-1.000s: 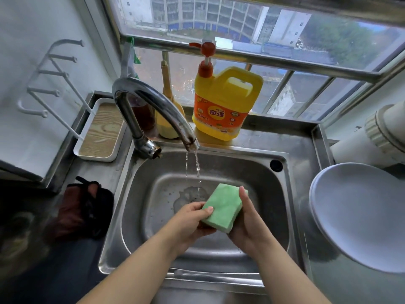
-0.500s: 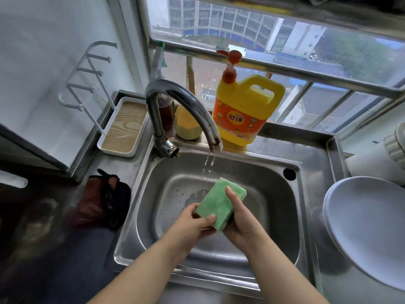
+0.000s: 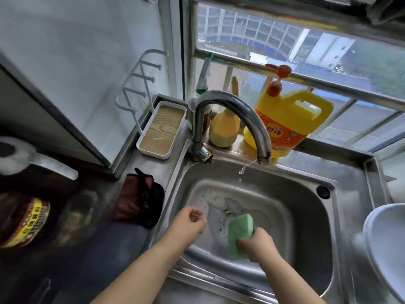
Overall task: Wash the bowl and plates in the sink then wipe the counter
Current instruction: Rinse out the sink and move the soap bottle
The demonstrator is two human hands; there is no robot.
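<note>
Early stage: my right hand (image 3: 258, 243) grips sponge (image 3: 240, 235) in sink (image 3: 306, 216); left hand (image 3: 189, 222) loosely curled, empty; plate (image 3: 385, 244) at right edge unwashed, I judge.

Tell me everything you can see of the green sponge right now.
The green sponge is a thick rectangular block, pale green, soft-looking and wet, with a darker layer showing along its right edge. It stands tilted on end over the sink basin, its top near the sudsy water around the drain. Only the right hand grips it, fingers curled round its lower end. The left hand is apart from it.
</note>
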